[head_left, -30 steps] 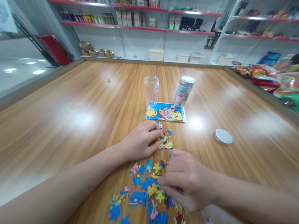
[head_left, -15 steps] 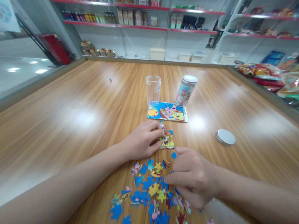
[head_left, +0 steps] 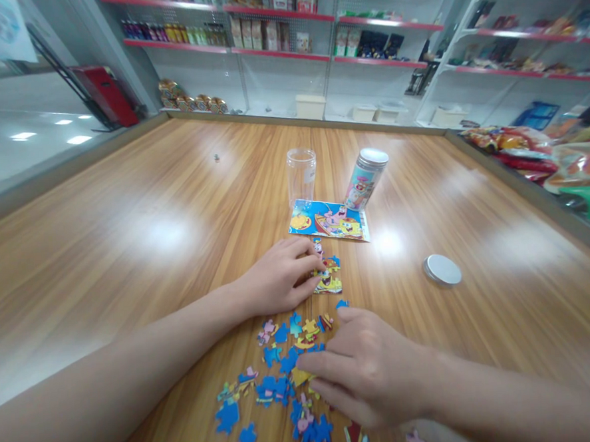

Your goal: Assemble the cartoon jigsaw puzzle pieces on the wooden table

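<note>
My left hand (head_left: pixel 289 275) rests on the wood with bent, slightly parted fingers lying over the left side of a small joined patch of jigsaw puzzle (head_left: pixel 331 283), yellow, blue and red. Its fingers cover part of the patch. My right hand (head_left: pixel 366 366) is over the loose puzzle pieces (head_left: pixel 227 415), index finger stretched out at a yellow puzzle piece (head_left: pixel 299 377). I see nothing held in it; its palm hides several pieces. Just beyond the patch lies a picture card (head_left: pixel 328 222) with the cartoon scene.
Behind the card stand a clear plastic jar (head_left: pixel 301 177) and a printed canister (head_left: pixel 366 180) with a silver lid. A round silver lid (head_left: pixel 442 269) lies to the right on the wooden table (head_left: pixel 199 207). Stocked shelves (head_left: pixel 284 51) line the back; bagged snacks (head_left: pixel 525 150) lie beyond the right edge.
My right hand has moved left and slightly nearer to me across the loose pieces, now covering the yellow-green ones. My left hand stays on the joined patch.
</note>
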Available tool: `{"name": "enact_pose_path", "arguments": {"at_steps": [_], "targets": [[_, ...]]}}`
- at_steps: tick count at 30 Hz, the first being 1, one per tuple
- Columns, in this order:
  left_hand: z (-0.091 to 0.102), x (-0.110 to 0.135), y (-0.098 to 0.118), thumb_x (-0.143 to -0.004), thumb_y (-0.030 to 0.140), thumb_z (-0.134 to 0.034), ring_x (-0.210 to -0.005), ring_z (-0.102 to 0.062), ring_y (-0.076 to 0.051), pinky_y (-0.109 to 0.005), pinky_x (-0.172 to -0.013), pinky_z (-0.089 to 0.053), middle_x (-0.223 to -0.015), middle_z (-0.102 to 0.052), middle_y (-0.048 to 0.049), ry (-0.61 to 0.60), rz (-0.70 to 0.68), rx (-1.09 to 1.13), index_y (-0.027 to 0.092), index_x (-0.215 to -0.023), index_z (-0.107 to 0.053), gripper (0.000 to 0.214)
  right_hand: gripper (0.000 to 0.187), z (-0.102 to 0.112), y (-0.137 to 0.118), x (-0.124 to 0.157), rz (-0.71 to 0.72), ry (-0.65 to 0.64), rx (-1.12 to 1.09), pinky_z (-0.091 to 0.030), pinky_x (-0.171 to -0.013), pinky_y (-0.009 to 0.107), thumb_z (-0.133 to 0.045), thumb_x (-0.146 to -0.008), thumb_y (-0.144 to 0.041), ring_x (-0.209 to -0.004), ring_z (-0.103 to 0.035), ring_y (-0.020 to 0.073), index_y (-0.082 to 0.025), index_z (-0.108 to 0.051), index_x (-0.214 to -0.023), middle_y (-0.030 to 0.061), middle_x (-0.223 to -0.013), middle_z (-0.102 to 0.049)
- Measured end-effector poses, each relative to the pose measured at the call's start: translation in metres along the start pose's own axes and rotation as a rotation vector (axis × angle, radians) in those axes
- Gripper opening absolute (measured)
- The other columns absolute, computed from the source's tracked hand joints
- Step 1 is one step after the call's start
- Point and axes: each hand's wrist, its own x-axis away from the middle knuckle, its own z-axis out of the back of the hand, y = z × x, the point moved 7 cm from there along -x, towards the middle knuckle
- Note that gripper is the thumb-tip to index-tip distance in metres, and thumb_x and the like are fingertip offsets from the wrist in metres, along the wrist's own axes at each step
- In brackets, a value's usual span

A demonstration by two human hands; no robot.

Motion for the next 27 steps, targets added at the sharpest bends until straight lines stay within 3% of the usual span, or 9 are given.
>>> {"name": "enact_pose_path", "arguments": {"at_steps": [7, 15, 22, 27], "targets": [[0.002, -0.001, 0.001, -0.097, 0.024, -0.056, -0.107, -0.057, -0.024, -0.044, -0.097, -0.050, -0.108, -0.061, -0.0096, 0.003, -0.006, -0.002, 0.019, -0.109, -0.068, 0.018, 0.019, -0.005, 0.003, -0.001, -0.063, -0.008, -0.034, -0.029, -0.061, 0.034, -0.053, -0.098, -0.028, -0.050, -0.049, 0.0136, -0.019, -0.067, -0.090, -0.0036, -0.059, -0.063], [0.001, -0.001, 0.001, -0.097, 0.024, -0.056, -0.108, -0.057, -0.025, -0.044, -0.097, -0.050, -0.108, -0.061, -0.0100, -0.001, -0.007, 0.002, 0.018, -0.110, -0.069, 0.019, 0.025, -0.001, 0.003, -0.001, -0.002, 0.086, -0.004, -0.028, -0.058, 0.034, -0.052, -0.102, -0.029, -0.047, -0.047, 0.0141, -0.018, -0.069, -0.089, -0.0023, -0.056, -0.062], [0.002, -0.001, 0.001, -0.097, 0.024, -0.056, -0.109, -0.057, -0.025, -0.044, -0.098, -0.050, -0.109, -0.060, -0.0099, 0.008, -0.002, 0.009, 0.018, -0.110, -0.068, 0.019, 0.017, 0.013, 0.008, -0.001, -0.017, 0.201, -0.063, -0.030, -0.058, 0.033, -0.055, -0.097, -0.020, -0.047, -0.049, 0.0124, -0.016, -0.067, -0.085, -0.0021, -0.057, -0.063], [0.002, -0.001, 0.002, -0.097, 0.024, -0.056, -0.109, -0.057, -0.025, -0.044, -0.097, -0.050, -0.108, -0.060, -0.0098, 0.010, -0.005, 0.012, 0.019, -0.110, -0.068, 0.018, 0.022, 0.010, 0.011, 0.001, -0.018, 0.189, -0.025, -0.030, -0.057, 0.033, -0.056, -0.092, -0.018, -0.046, -0.044, 0.0112, -0.018, -0.061, -0.070, -0.0035, -0.051, -0.057]]}}
